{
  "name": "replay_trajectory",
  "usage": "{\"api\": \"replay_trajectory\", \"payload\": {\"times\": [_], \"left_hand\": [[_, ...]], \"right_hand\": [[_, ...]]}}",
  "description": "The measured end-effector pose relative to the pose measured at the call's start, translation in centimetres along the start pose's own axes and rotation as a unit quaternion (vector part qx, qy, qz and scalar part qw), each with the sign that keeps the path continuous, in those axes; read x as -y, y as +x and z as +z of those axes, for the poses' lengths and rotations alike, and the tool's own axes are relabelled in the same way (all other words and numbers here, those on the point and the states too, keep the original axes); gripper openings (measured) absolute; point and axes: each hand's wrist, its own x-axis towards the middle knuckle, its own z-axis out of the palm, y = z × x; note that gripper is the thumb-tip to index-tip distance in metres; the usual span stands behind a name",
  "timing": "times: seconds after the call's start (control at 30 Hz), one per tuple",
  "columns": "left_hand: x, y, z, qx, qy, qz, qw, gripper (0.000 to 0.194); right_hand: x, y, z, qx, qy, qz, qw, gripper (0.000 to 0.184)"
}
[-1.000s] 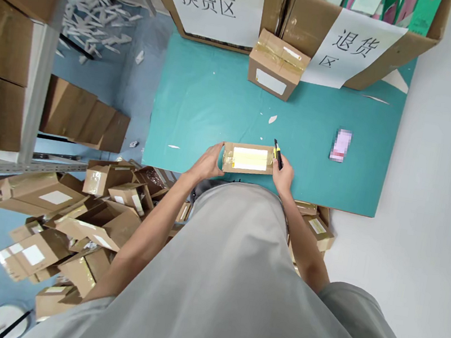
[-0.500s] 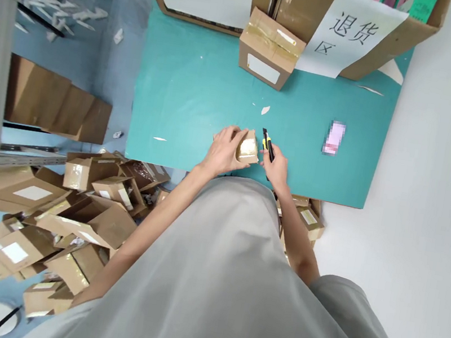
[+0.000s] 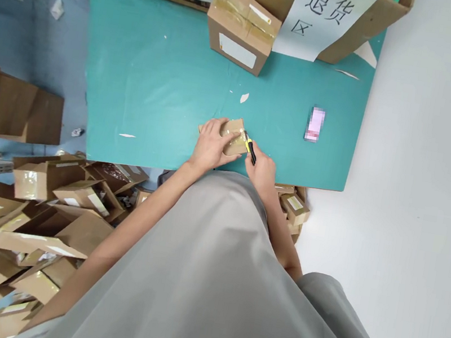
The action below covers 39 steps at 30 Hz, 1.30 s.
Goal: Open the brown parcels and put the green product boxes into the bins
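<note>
A small cardboard box (image 3: 236, 144) with shiny clear tape lies near the front edge of the green-topped table (image 3: 170, 86). My left hand (image 3: 212, 144) grips it from the left, fingers along its far side and thumb reaching over the taped face. In my right hand (image 3: 263, 170) is a black and yellow utility knife (image 3: 251, 149), held closed in the fingers. The knife's tip meets the right end of the box; whether it has gone into the tape is too small to tell.
A taped carton (image 3: 243, 29) stands at the back, against large boxes with paper signs (image 3: 322, 18). A blurred pink item (image 3: 314, 124) lies to the right. Paper scraps (image 3: 244, 98) dot the table. Opened cartons (image 3: 39, 179) pile up on the floor at left.
The knife has come from beside the box to touching its right end. The box has turned, showing more of its taped face. My view has shifted to the right.
</note>
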Motion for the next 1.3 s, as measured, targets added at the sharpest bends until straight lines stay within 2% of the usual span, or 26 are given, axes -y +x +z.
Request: {"api": "replay_trajectory", "payload": {"times": [0.2, 0.37, 0.53, 0.73, 0.87, 1.0, 1.17, 1.23, 1.3], "left_hand": [[0.2, -0.1, 0.4, -0.015, 0.039, 0.012, 0.999, 0.065], [0.4, -0.1, 0.7, -0.036, 0.038, 0.009, 0.999, 0.063], [0.2, -0.4, 0.9, -0.041, 0.027, 0.008, 0.999, 0.066], [0.5, -0.8, 1.1, -0.039, 0.019, 0.013, 0.999, 0.069], [1.1, -0.4, 0.9, -0.050, 0.010, 0.005, 0.999, 0.077], [1.8, -0.9, 0.0, -0.039, 0.002, 0.007, 0.999, 0.095], [4.3, -4.1, -2.0, -0.057, -0.034, -0.057, 0.996, 0.149], [5.3, -5.2, -2.4, -0.044, -0.057, -0.074, 0.995, 0.155], [5.8, -5.8, -2.4, -0.027, -0.078, -0.077, 0.994, 0.152]], "right_hand": [[5.2, 0.7, -2.7, 0.079, -0.163, 0.046, 0.982, 0.062], [7.7, 0.1, -3.8, 0.099, -0.212, 0.080, 0.969, 0.057], [7.4, -0.9, -3.7, 0.103, -0.223, 0.097, 0.965, 0.050], [5.4, 1.6, -2.7, 0.103, -0.226, 0.105, 0.963, 0.036], [4.9, 0.9, -3.4, 0.084, -0.202, 0.112, 0.969, 0.044], [5.3, -0.9, -4.6, 0.068, -0.180, 0.099, 0.976, 0.055], [5.9, -2.5, -4.7, 0.076, -0.132, 0.021, 0.988, 0.060], [6.4, -2.6, -4.1, 0.102, -0.112, -0.018, 0.988, 0.058], [7.1, -2.5, -3.3, 0.127, -0.106, -0.048, 0.985, 0.057]]}}
